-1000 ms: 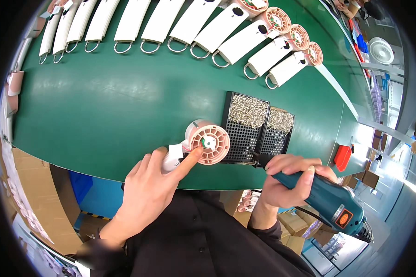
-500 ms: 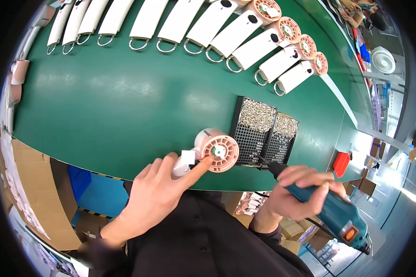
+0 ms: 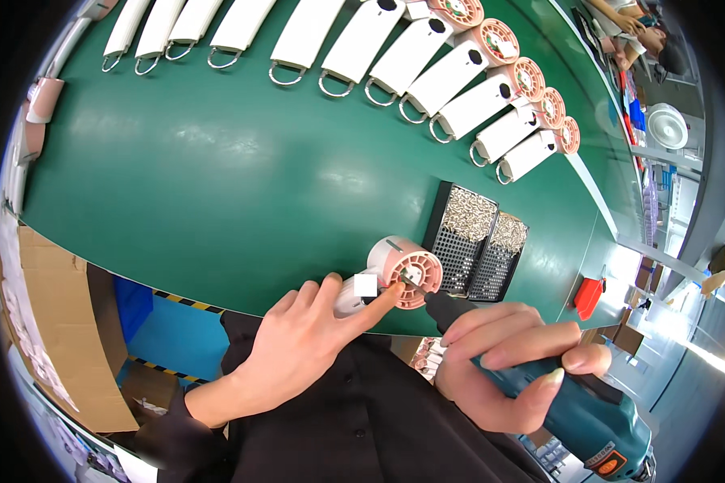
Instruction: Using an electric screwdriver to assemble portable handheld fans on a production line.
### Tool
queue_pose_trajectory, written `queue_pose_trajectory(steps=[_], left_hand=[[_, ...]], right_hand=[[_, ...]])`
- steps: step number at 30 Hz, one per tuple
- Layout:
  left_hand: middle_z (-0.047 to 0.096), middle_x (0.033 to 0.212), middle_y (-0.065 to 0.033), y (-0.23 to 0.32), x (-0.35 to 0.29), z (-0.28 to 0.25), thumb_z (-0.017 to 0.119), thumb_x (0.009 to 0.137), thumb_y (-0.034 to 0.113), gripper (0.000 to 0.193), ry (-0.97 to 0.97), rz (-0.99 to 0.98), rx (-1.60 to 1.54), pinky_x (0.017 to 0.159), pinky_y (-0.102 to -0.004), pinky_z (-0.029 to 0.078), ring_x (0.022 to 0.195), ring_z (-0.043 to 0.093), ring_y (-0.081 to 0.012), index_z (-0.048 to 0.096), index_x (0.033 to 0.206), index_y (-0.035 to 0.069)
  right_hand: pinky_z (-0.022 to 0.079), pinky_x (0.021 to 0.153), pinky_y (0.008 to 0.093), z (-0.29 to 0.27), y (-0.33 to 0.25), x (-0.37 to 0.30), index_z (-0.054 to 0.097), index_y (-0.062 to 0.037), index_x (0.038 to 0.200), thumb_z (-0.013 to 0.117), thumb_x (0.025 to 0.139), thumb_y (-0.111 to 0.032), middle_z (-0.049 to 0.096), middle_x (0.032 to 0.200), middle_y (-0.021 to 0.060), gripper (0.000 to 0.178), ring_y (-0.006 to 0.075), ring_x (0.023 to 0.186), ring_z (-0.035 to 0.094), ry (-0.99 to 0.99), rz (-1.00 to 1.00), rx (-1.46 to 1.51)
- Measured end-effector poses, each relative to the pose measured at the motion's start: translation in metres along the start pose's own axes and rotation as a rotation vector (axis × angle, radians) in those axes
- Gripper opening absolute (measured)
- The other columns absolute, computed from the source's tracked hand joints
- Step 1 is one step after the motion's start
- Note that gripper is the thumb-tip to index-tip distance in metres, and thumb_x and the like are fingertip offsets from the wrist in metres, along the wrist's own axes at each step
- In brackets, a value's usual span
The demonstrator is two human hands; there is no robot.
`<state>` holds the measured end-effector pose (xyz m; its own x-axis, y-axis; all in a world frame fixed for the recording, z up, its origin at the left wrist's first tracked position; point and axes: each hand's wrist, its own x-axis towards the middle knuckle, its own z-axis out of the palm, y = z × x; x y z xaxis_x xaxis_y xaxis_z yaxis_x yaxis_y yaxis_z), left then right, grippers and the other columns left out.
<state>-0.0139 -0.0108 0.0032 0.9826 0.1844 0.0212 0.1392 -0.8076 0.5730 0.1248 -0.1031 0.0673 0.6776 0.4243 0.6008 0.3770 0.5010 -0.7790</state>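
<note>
My right hand (image 3: pixel 499 362) is wrapped round a teal electric screwdriver (image 3: pixel 592 423), its bit slanting into the open face of a pink round head (image 3: pixel 385 256). That head has a spoked ring and belongs to a white-handled device, perhaps a small fan or hair dryer, lying at the table's near edge. My left hand (image 3: pixel 294 342) grips the handle (image 3: pixel 348 299), partly hidden by the fingers, and its index fingertip presses on the face beside the bit. The bit's tip and any screw there are too small to make out. Two black screw trays (image 3: pixel 459 266) stand just right of the head.
Similar white-handled devices (image 3: pixel 310 32) with metal loops stand in a row along the far side of the green table (image 3: pixel 217 185). Silver screws fill the trays' far parts. A red bin (image 3: pixel 590 296) is at the right, cardboard boxes (image 3: pixel 52 322) at the lower left.
The screwdriver has moved left from the screw tray to the pink head, its bit now at the face. My left hand and the device have shifted slightly right in view.
</note>
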Motion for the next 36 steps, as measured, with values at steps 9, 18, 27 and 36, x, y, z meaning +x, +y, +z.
queue_pose_trajectory(steps=[9,18,27,36], left_hand=[[0.053,0.097,-0.0138,0.000,-0.003,0.002,0.061,0.074,0.009,0.063,-0.005,-0.025,0.001,0.060,-0.0285,0.048,0.074,0.055,-0.0207,0.053,0.134,0.026],[0.052,0.093,-0.0123,0.000,-0.001,-0.001,0.061,0.074,0.011,0.066,0.017,0.018,0.062,0.057,-0.0255,0.046,0.069,0.052,-0.0188,0.049,0.137,0.027],[0.052,0.095,-0.0142,0.005,-0.001,-0.005,0.060,0.069,-0.001,0.076,-0.049,-0.037,0.065,0.060,-0.0292,0.046,0.071,0.051,-0.0219,0.048,0.139,0.027],[0.051,0.100,-0.0138,0.016,0.012,-0.010,0.061,0.075,0.002,0.065,-0.104,-0.086,0.049,0.068,-0.0356,0.049,0.080,0.054,-0.0262,0.053,0.135,0.029]], right_hand=[[0.053,0.049,0.0412,0.006,0.012,-0.003,0.033,-0.0074,0.102,0.048,0.098,-0.018,0.054,0.072,0.0148,0.019,0.0275,0.051,0.058,-0.216,0.233,-0.198],[0.052,0.048,0.0384,0.011,0.017,-0.007,0.034,-0.0058,0.100,0.053,0.095,-0.017,0.056,0.069,0.0159,0.023,0.0256,0.049,0.057,-0.173,0.174,-0.184],[0.048,0.037,0.0330,-0.020,0.007,-0.002,0.034,-0.0057,0.106,0.052,0.089,-0.016,0.050,0.060,0.0101,0.027,0.0218,0.037,0.048,-0.086,-0.129,0.034],[0.044,0.031,0.0342,-0.100,-0.007,-0.006,0.036,-0.0036,0.103,0.050,0.088,-0.007,0.046,0.056,0.0114,0.020,0.0212,0.035,0.044,0.530,0.067,-0.483]])
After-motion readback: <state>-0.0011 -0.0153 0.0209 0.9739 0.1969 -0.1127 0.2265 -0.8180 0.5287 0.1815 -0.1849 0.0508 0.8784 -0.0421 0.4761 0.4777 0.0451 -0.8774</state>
